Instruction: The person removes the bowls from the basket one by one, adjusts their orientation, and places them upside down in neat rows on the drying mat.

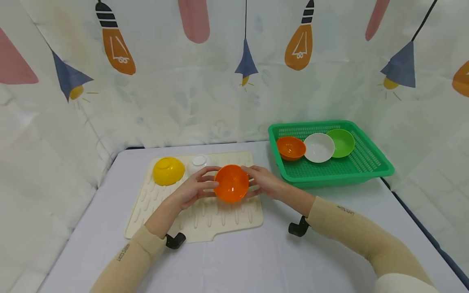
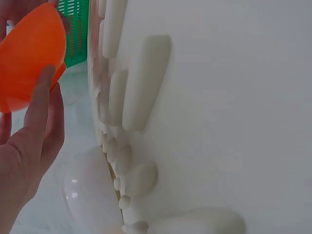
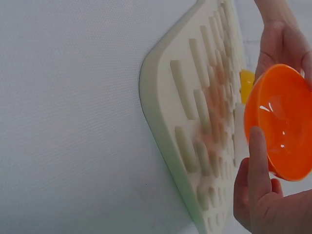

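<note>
Both hands hold an orange bowl [image 1: 231, 183] over the cream drying mat [image 1: 200, 221]; its hollow side is tilted toward the head camera. On the bowl's left side my left hand [image 1: 192, 190] grips with spread fingers, the thumb lying at the rim. From the opposite side my right hand [image 1: 266, 182] holds it, fingers behind the wall. In the right wrist view the bowl's glossy inside [image 3: 287, 122] shows. An upside-down yellow bowl [image 1: 168, 171] sits on the mat's far left. Beside it an upside-down white bowl [image 1: 198, 162] is partly covered by my left hand.
A green plastic basket [image 1: 329, 179] stands at the back right of the white-covered table [image 1: 253, 260]. Inside it another orange bowl [image 1: 291, 148], a white bowl [image 1: 319, 147] and a green bowl [image 1: 341, 143] lean in a row. A patterned curtain [image 1: 161, 81] hangs behind the table.
</note>
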Motion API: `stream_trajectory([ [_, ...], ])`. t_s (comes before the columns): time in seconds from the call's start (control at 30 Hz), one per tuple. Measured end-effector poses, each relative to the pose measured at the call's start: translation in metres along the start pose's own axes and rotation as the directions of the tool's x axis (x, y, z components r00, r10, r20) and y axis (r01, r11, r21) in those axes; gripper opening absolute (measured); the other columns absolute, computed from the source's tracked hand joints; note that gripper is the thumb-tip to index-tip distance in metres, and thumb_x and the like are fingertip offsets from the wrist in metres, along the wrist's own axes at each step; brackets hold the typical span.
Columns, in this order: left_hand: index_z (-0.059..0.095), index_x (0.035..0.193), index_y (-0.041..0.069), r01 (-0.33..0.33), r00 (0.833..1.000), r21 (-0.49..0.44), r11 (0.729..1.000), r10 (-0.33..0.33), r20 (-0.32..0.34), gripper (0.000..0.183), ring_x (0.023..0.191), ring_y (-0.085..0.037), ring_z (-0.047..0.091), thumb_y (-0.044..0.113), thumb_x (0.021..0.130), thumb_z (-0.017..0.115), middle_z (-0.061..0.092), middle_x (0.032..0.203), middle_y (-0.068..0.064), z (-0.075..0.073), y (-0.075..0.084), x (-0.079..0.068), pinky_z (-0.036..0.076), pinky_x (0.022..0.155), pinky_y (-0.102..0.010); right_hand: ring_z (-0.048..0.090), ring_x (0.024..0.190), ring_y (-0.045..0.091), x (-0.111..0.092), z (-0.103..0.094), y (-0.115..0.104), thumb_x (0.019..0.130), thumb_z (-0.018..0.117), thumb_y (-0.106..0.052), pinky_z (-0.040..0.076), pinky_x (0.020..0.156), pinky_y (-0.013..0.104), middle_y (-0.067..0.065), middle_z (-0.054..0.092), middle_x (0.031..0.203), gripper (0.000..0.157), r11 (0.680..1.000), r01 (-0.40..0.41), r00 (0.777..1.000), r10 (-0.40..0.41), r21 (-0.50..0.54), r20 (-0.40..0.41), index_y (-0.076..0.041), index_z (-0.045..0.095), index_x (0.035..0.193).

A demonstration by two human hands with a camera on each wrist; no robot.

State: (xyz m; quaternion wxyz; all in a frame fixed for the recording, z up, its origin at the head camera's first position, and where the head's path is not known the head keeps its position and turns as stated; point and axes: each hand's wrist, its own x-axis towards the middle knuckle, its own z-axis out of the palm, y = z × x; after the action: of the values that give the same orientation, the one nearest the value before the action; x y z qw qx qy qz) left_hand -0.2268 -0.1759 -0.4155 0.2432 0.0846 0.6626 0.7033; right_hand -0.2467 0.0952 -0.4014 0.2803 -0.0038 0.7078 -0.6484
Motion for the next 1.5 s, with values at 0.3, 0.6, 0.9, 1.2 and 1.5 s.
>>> stream_trajectory([
  [0.3, 0.061, 0.139, 0.018, -0.231, 0.973, 0.354, 0.906, 0.206, 0.106, 0.056, 0.131, -0.030, 0.052, 0.007, 0.088, 0.082, 0.058, 0.141, -0.004, 0.002, 0.004, -0.011, 0.051, 0.102, -0.042, 0.059, 0.117, 0.038, -0.004, -0.003, 0.006, 0.104, 0.051, -0.055, 0.062, 0.078, 0.049, 0.021, 0.052, 0.135, 0.066, 0.999, -0.040, 0.992, 0.042, -0.016, 0.116, 0.000, 0.047, 0.141],
  [0.6, 0.069, 0.129, 0.016, -0.442, 0.897, 0.543, 0.714, 0.373, 0.239, 0.055, 0.127, -0.025, 0.051, -0.007, 0.082, 0.083, 0.053, 0.135, -0.003, 0.008, 0.005, -0.014, 0.047, 0.106, -0.053, 0.058, 0.120, 0.040, -0.006, -0.005, 0.005, 0.101, 0.054, -0.059, 0.061, 0.080, 0.047, 0.020, 0.052, 0.134, 0.072, 0.998, -0.054, 0.987, 0.059, -0.041, 0.150, 0.003, 0.051, 0.138],
  [0.9, 0.074, 0.123, 0.022, -0.565, 0.803, 0.719, 0.405, 0.471, 0.366, 0.056, 0.130, -0.026, 0.047, -0.009, 0.078, 0.083, 0.052, 0.138, -0.005, 0.014, 0.003, -0.013, 0.047, 0.105, -0.049, 0.061, 0.110, 0.032, -0.004, -0.006, 0.006, 0.101, 0.056, -0.057, 0.061, 0.081, 0.043, 0.015, 0.059, 0.127, 0.065, 0.993, -0.053, 0.989, 0.067, -0.104, 0.131, 0.000, 0.060, 0.133],
  [1.2, 0.073, 0.123, 0.020, -0.664, 0.683, 0.731, 0.158, 0.524, 0.508, 0.055, 0.131, -0.032, 0.045, -0.008, 0.078, 0.085, 0.053, 0.136, -0.013, 0.018, -0.003, -0.009, 0.045, 0.105, -0.050, 0.063, 0.102, 0.027, -0.004, -0.007, 0.004, 0.101, 0.061, -0.052, 0.061, 0.082, 0.040, 0.012, 0.064, 0.118, 0.057, 0.990, -0.061, 0.988, 0.079, -0.130, 0.136, -0.001, 0.068, 0.126],
  [1.5, 0.074, 0.116, 0.019, -0.679, 0.618, 0.734, -0.025, 0.521, 0.589, 0.053, 0.131, -0.035, 0.044, -0.008, 0.073, 0.088, 0.053, 0.134, -0.012, 0.028, 0.002, -0.008, 0.047, 0.107, -0.046, 0.064, 0.098, 0.027, -0.002, -0.008, 0.000, 0.103, 0.062, -0.038, 0.061, 0.083, 0.040, 0.014, 0.064, 0.116, 0.046, 0.994, -0.063, 0.988, 0.074, -0.086, 0.132, 0.002, 0.066, 0.125],
])
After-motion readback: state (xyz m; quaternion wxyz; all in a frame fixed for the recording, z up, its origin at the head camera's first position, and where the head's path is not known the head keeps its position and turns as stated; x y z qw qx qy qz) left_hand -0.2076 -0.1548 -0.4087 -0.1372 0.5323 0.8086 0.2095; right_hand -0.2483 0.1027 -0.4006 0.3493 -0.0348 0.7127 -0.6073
